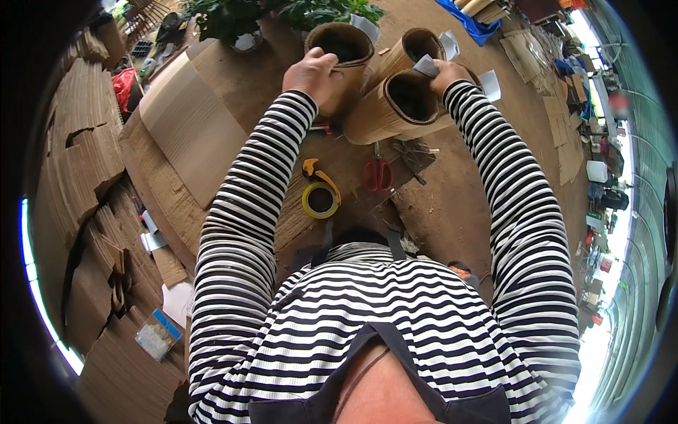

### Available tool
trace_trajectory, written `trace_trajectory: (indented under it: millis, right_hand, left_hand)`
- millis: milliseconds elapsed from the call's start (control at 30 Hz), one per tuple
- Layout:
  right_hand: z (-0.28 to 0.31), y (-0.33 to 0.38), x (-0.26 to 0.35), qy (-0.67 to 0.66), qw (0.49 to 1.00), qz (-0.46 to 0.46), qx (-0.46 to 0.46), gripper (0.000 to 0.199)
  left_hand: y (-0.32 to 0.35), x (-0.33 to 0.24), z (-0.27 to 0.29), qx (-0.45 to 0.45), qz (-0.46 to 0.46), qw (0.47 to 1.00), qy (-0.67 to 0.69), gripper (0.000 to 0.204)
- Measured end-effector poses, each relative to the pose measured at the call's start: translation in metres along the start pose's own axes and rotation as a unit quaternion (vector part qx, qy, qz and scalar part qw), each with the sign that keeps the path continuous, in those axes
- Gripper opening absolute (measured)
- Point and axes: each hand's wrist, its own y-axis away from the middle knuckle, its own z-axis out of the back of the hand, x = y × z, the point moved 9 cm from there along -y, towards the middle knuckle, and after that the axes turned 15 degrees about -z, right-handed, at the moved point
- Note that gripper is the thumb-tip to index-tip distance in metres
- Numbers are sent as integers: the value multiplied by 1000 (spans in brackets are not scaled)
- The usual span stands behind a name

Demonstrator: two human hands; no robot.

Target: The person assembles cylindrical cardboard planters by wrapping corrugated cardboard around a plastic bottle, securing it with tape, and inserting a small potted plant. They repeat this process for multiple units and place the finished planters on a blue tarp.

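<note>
Brown left tube (344, 87) stands open-topped; brown front tube (381, 116) leans nearby.

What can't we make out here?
All in the head view:
Brown cardboard tube, nearest: contents lost in its dark interior.
Bare right hand: most fingers hidden behind its own back.
Leafy green plants: cut off by the upper edge.
Red shape, far right: too blurred to identify.

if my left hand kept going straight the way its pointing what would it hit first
Your left hand would most likely meet the rim of the leftmost cardboard tube, right at its fingertips. Whether the fingers would catch the rim or pass over it is unclear from above.
</note>
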Motion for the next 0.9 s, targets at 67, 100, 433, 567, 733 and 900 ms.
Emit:
trace_trajectory:
  millis: [67,100,433,567,733,900]
  right_hand:
    - [4,-12,-8,-32,999,3,8,56]
    - [-1,-35,-22,-43,999,2,-10,55]
    - [15,-125,-154,-352,919,138,110,34]
    - [69,-109,-228,-199,944,236,-115,24]
    - [66,-135,-305,-65,971,215,-84,7]
    - [37,-188,-425,-9,988,153,-34,9]
  left_hand:
    - [-1,2,1,5,13,1000,-6,23]
    - [-1,0,1,8,15,1000,-13,24]
    - [-23,-4,-6,3,25,998,-63,29]
    - [-23,-19,-1,-22,17,998,-65,24]
    - [-17,-20,-2,4,94,989,-112,21]
    - [-54,-41,-26,13,164,977,-137,22]
